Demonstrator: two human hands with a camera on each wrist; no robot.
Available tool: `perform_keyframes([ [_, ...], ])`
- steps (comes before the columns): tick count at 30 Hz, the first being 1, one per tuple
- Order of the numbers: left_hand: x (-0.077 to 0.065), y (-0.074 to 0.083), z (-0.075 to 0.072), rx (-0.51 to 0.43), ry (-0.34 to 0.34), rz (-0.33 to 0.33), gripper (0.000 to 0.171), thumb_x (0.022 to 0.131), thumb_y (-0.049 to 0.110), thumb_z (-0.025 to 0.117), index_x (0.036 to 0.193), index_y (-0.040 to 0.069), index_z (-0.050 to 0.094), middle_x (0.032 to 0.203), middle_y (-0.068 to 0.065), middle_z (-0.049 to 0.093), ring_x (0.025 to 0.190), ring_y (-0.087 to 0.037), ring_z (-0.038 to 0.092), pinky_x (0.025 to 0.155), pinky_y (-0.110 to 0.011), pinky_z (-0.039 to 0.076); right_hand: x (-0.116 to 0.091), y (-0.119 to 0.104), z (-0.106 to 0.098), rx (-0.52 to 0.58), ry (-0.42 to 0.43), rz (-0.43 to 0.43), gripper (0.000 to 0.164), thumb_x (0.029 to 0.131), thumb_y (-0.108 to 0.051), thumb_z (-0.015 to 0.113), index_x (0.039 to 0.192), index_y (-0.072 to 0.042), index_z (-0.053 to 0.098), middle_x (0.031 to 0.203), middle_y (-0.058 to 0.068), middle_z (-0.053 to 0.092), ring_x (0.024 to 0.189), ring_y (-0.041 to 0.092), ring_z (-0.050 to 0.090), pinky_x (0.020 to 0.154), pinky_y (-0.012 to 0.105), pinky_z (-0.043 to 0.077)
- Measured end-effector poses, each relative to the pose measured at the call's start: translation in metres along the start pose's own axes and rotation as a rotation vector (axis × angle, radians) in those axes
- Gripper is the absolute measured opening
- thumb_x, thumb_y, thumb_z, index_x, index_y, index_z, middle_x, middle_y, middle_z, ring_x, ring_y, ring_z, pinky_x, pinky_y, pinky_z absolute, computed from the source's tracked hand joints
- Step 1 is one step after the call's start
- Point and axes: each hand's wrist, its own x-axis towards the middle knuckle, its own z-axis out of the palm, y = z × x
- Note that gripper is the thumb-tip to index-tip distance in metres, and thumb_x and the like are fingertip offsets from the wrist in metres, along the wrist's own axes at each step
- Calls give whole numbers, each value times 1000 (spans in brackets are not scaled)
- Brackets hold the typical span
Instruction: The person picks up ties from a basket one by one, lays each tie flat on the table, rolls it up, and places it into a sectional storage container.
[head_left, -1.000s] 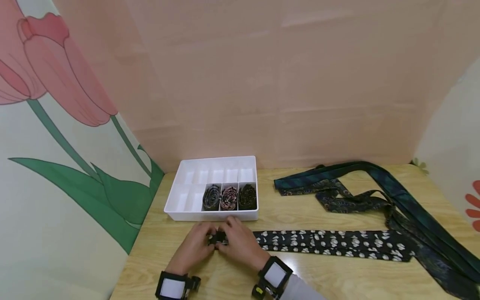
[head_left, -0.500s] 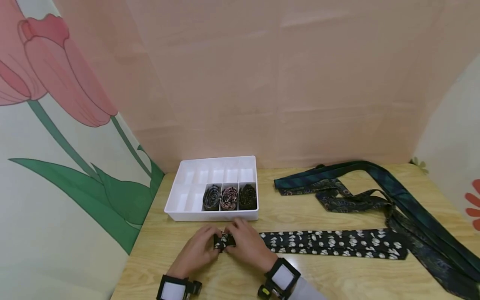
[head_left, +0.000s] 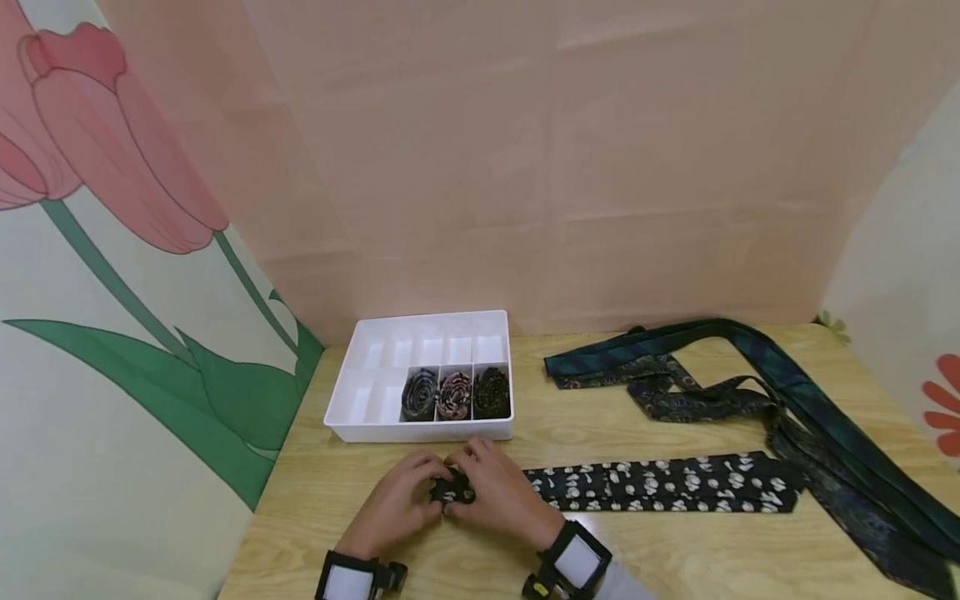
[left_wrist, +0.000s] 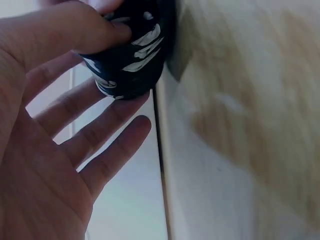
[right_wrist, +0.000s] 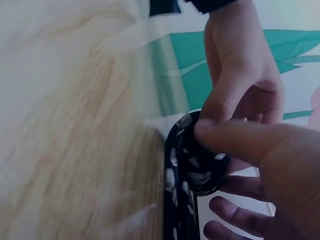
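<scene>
A black necktie [head_left: 667, 486] with a white pattern lies flat across the table, its left end wound into a roll [head_left: 452, 489]. My left hand [head_left: 399, 507] pinches the roll from the left. In the left wrist view its thumb presses the patterned side of the roll [left_wrist: 132, 60], while the lower fingers spread beneath. From the other side my right hand [head_left: 501, 497] grips the same roll between thumb and fingers. The right wrist view has the roll [right_wrist: 200, 162] standing on edge, with the flat strip running out from it. Fingers partly cover the coil.
Behind the hands stands a white divided tray [head_left: 420, 432]. Three rolled neckties, a grey one [head_left: 419, 396], a pinkish one [head_left: 454, 396] and a dark one [head_left: 492, 393], fill front compartments at its right. Several loose dark neckties, including a green one [head_left: 795, 379], lie at right.
Both hands have shifted slightly right with the roll, turning it. The flat part of the patterned necktie is shorter, its right end drawn leftward. The view has shifted a little.
</scene>
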Motion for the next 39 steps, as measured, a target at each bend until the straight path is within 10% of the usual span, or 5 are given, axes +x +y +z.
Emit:
perform_keyframes([
  [29, 5, 16, 2, -63, -94, -113, 43, 85, 16, 85, 123, 22, 66, 127, 7, 64, 119, -11, 61, 107, -40, 56, -15, 12, -11, 75, -4, 105, 37, 79, -21, 93, 109, -15, 71, 110, -2, 61, 104, 17, 55, 89, 37, 54],
  [39, 7, 18, 6, -44, -65, 1, 39, 87, 19, 87, 123, 21, 70, 127, 8, 64, 119, -10, 62, 105, -36, 56, -15, 13, -12, 53, -5, 72, 47, 78, -35, 95, 115, -16, 75, 117, 2, 63, 109, 20, 56, 90, 40, 54],
])
